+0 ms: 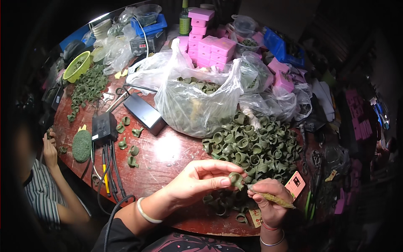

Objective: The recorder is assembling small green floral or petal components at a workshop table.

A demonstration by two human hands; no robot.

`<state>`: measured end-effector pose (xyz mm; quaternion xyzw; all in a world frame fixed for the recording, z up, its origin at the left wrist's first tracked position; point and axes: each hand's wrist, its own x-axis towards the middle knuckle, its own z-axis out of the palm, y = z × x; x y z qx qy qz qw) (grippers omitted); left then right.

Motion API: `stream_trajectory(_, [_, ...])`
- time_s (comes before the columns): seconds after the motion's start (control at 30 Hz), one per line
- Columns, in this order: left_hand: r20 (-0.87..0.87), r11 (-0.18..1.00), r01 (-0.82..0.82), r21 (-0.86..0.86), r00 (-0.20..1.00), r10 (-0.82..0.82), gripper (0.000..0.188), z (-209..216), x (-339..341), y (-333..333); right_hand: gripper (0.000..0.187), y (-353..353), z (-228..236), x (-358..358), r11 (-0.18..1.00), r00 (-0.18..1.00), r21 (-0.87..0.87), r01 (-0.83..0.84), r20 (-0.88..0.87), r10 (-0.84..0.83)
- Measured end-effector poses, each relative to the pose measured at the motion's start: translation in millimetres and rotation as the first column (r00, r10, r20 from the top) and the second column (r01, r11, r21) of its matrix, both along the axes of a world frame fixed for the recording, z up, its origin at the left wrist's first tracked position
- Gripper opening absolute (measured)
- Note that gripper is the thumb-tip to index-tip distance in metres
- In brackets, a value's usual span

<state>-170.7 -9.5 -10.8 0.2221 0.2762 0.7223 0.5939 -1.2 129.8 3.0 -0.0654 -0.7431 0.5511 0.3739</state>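
Note:
My left hand (197, 181) pinches a dark green ring-shaped piece (236, 180) between thumb and fingers. My right hand (272, 203) is closed around a thin tool with a yellowish, tapered handle (273, 199). The tool's tip points left toward the green piece and is very near it; whether they touch I cannot tell. Just beyond both hands spreads a large pile of similar green ring-shaped pieces (247, 143). More of them lie below my fingers, near the table's front edge.
Behind the pile stands a clear plastic bag (197, 109) of green pieces. Pink boxes (201, 42) are stacked farther back. On the left are a black box with cables (103, 128), a dark rectangular case (144, 112), a green oval pad (81, 146) and another person's hand (50, 149).

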Motion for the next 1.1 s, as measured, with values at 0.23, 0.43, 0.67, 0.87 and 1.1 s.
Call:
stream_trajectory(0.23, [-0.135, 0.999, -0.031, -0.033, 0.991, 0.026, 0.033, -2.4, 0.1, -1.2, 0.021, -0.9, -7.4, 8.6, 0.678, 0.973, -0.699, -0.229, -0.182, 0.141])
stream_trajectory(0.43, [-0.056, 0.999, -0.03, -0.041, 0.998, 0.027, 0.033, -1.9, 0.1, 0.7, 0.017, 2.3, 0.9, 2.4, 1.0, 0.995, -0.017, -0.02, 0.101, 0.022])
stream_trajectory(0.67, [0.033, 0.997, -0.017, -0.079, 0.999, 0.019, 0.034, 1.7, 0.5, -0.4, 0.022, -1.8, 0.4, 2.5, 0.97, 0.994, 0.22, 0.106, -0.006, -0.107])
stream_trajectory(0.87, [-0.014, 0.999, -0.024, -0.027, 1.0, 0.024, 0.033, -2.3, -0.6, -1.6, 0.018, -7.9, -1.3, -0.5, 0.988, 0.993, 0.119, 0.102, -0.073, -0.093])
stream_trajectory(1.1, [0.075, 0.997, 0.042, -0.069, 0.996, -0.037, 0.034, 2.5, -0.3, -0.6, 0.016, -6.3, -2.3, 0.7, 0.991, 0.993, 0.069, 0.117, -0.04, -0.115])
